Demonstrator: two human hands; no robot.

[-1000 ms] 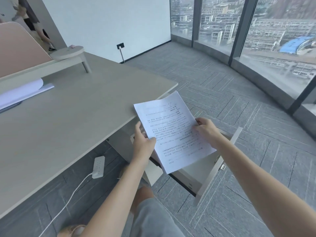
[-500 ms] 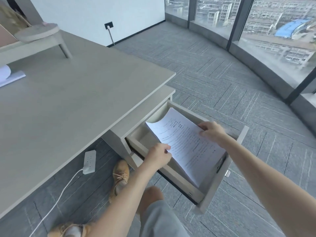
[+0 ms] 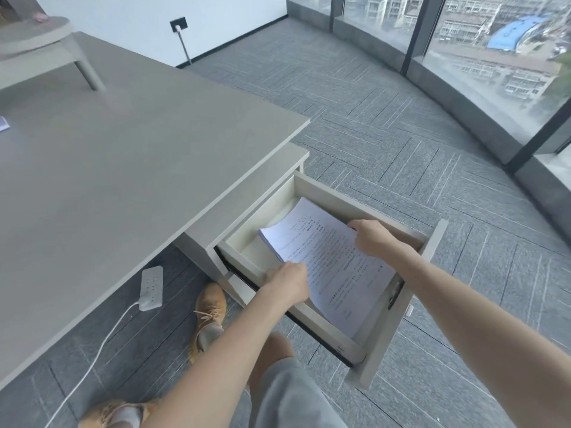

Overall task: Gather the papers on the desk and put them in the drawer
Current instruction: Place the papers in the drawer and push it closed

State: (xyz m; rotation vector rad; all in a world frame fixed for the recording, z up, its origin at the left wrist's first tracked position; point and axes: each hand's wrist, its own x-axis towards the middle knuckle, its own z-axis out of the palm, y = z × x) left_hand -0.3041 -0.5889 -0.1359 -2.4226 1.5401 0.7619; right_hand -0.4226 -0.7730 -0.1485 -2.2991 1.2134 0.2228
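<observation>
A stack of printed white papers (image 3: 333,264) lies tilted inside the pulled-out drawer (image 3: 398,307) under the grey desk (image 3: 123,168). My left hand (image 3: 289,282) grips the stack's near left edge. My right hand (image 3: 372,237) holds its far right edge. The stack's lower end rests toward the drawer front, and its far end is slightly raised and curled. A small corner of other paper (image 3: 3,123) shows at the desk's left edge.
A white power strip (image 3: 151,287) with its cable lies on the floor under the desk. My tan shoes (image 3: 210,313) stand beside the drawer cabinet. A raised shelf (image 3: 46,47) stands on the desk's far left. Glass windows curve along the right.
The stack went from above the drawer, held in the air, down into it. Both hands kept their hold and lowered with it. The view tilted down.
</observation>
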